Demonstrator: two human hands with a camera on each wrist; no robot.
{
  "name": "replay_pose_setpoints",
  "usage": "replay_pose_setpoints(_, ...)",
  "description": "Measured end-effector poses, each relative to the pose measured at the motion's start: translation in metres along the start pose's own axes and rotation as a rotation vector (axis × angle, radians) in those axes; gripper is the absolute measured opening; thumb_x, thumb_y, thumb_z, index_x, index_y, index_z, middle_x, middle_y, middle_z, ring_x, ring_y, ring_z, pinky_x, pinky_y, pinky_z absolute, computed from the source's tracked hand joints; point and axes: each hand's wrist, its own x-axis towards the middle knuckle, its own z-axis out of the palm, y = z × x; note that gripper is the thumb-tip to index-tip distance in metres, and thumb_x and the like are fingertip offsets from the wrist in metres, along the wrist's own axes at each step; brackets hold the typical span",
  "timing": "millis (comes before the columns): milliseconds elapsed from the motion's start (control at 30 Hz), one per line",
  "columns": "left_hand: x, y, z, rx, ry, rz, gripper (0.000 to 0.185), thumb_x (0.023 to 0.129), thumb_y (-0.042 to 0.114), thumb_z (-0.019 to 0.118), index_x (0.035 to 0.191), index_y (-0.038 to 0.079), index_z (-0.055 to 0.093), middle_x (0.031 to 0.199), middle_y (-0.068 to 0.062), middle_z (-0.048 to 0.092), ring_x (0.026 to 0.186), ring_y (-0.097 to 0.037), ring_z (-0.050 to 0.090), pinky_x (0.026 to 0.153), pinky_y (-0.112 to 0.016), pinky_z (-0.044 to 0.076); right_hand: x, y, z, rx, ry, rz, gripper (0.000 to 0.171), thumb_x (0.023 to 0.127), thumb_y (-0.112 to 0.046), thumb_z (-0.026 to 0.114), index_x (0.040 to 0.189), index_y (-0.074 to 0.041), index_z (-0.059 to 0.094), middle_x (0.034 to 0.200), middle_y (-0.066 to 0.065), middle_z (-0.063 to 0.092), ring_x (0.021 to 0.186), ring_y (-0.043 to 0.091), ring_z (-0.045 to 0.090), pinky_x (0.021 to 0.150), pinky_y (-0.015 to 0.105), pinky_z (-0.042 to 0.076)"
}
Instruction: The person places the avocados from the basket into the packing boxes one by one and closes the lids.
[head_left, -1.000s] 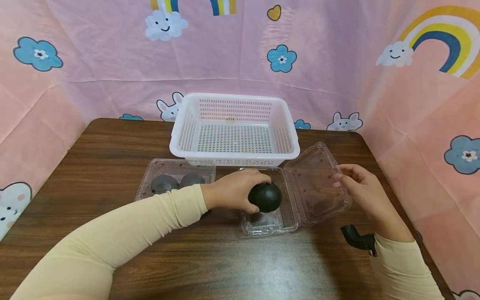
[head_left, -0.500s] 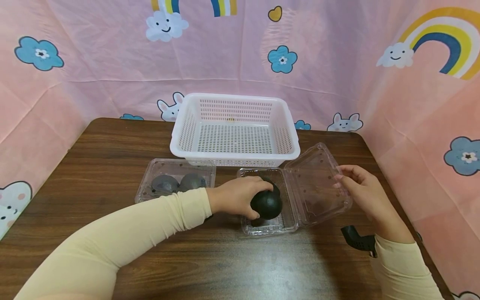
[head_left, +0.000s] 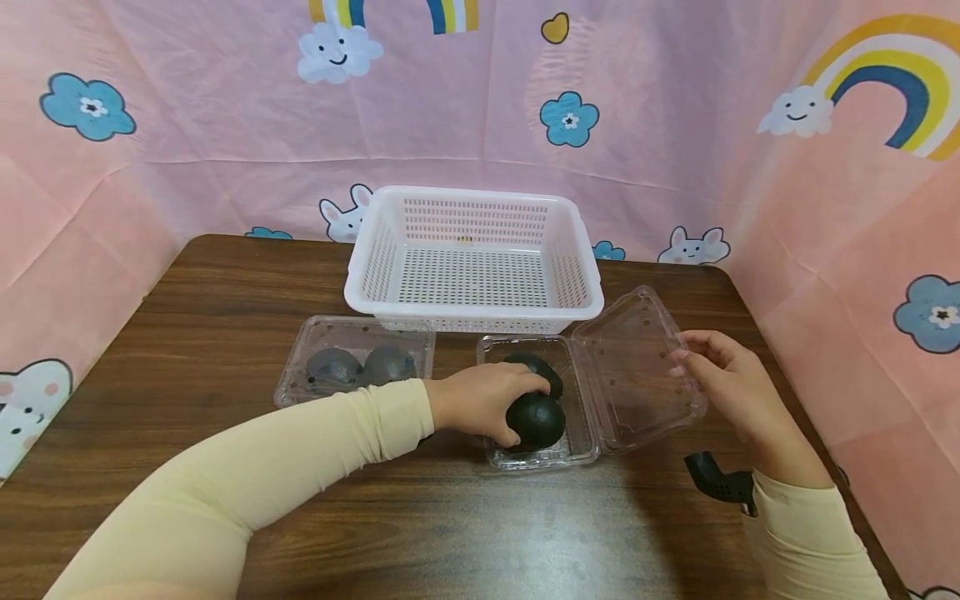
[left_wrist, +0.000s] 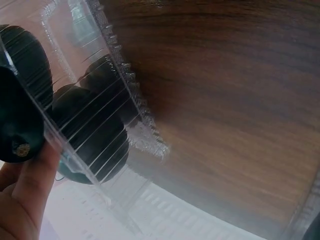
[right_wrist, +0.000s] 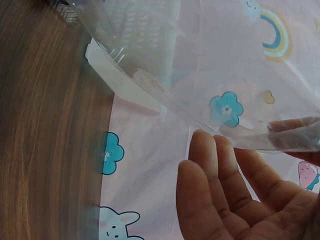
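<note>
In the head view my left hand (head_left: 483, 402) grips a dark avocado (head_left: 536, 422) low inside the front of an open clear plastic clamshell (head_left: 581, 458). Behind it in the same base lies a second dark avocado (head_left: 542, 371), partly hidden by that hand. The left wrist view shows the held avocado (left_wrist: 20, 117) with its stem scar, my fingers (left_wrist: 35, 180) against it and clear plastic alongside. My right hand (head_left: 723, 379) pinches the outer edge of the raised lid (head_left: 633, 375), tilting it to the right; the right wrist view shows that lid's edge (right_wrist: 250, 144) between thumb and fingers.
Another clear clamshell (head_left: 300, 333) with dark avocados (head_left: 333, 367) under its lid sits to the left, partly behind my left sleeve. Behind both stands a white perforated basket (head_left: 472, 312). Patterned pink cloth (head_left: 450, 108) surrounds the brown wooden table (head_left: 360, 525).
My left hand has moved slightly toward me and down with the avocado, into the front of the base. The avocado behind it now shows more. My right hand stays on the lid.
</note>
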Motion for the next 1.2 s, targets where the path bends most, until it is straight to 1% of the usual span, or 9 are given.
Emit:
replay_pose_setpoints(167, 0.002, 0.000, 0.004, 0.022, -0.022, 0.008, 0.067, 0.075, 0.020, 0.080, 0.136, 0.011, 0.052, 0.125, -0.007, 0.057, 0.110, -0.022, 0.058, 0.093, -0.036, 0.047, 0.000, 0.000, 0.000, -0.003, -0.008, 0.005, 0.042, 0.101, -0.023, 0.050, 0.132, 0.004, 0.047, 0.097, -0.005, 0.061, 0.078, -0.003, 0.061, 0.060, 0.023, 0.051)
replay_pose_setpoints(367, 0.004, -0.001, 0.007, 0.036, -0.038, 0.005, 0.067, 0.075, 0.021, 0.081, 0.135, 0.011, 0.053, 0.125, -0.007, 0.058, 0.112, -0.022, 0.058, 0.098, -0.042, 0.044, 0.001, 0.000, 0.000, -0.010, -0.010, 0.002, 0.041, 0.101, -0.022, 0.050, 0.132, 0.004, 0.047, 0.098, -0.003, 0.062, 0.078, -0.003, 0.061, 0.061, 0.023, 0.052)
replay_pose_setpoints(500, 0.005, 0.000, 0.009, 0.050, -0.045, -0.007, 0.067, 0.075, 0.021, 0.082, 0.135, 0.013, 0.053, 0.124, -0.007, 0.058, 0.113, -0.021, 0.058, 0.096, -0.040, 0.046, 0.001, 0.000, 0.000, -0.009, -0.011, -0.002, 0.040, 0.101, -0.021, 0.049, 0.132, 0.005, 0.047, 0.096, -0.004, 0.062, 0.077, -0.002, 0.062, 0.060, 0.023, 0.052)
replay_pose_setpoints(733, 0.008, 0.000, 0.014, 0.086, -0.051, -0.009, 0.067, 0.075, 0.021, 0.082, 0.135, 0.014, 0.053, 0.123, -0.006, 0.059, 0.111, -0.021, 0.059, 0.092, -0.037, 0.049, 0.001, 0.001, 0.000, -0.021, -0.003, -0.006, 0.040, 0.101, -0.023, 0.050, 0.131, 0.004, 0.047, 0.092, -0.009, 0.061, 0.075, -0.001, 0.060, 0.057, 0.023, 0.049)
replay_pose_setpoints(867, 0.008, 0.001, 0.015, 0.081, -0.060, -0.020, 0.067, 0.075, 0.021, 0.082, 0.136, 0.014, 0.053, 0.124, -0.005, 0.058, 0.110, -0.021, 0.059, 0.090, -0.037, 0.050, 0.001, 0.001, -0.001, -0.016, -0.004, -0.001, 0.041, 0.101, -0.023, 0.050, 0.131, 0.004, 0.047, 0.092, -0.010, 0.061, 0.075, -0.001, 0.060, 0.056, 0.023, 0.048)
replay_pose_setpoints(1200, 0.010, 0.000, 0.016, 0.066, -0.066, -0.036, 0.068, 0.076, 0.021, 0.082, 0.138, 0.016, 0.052, 0.127, -0.004, 0.057, 0.113, -0.021, 0.058, 0.093, -0.038, 0.048, 0.000, 0.001, 0.000, -0.009, -0.003, -0.009, 0.041, 0.102, -0.022, 0.050, 0.132, 0.005, 0.046, 0.094, -0.006, 0.061, 0.076, -0.001, 0.060, 0.060, 0.022, 0.051)
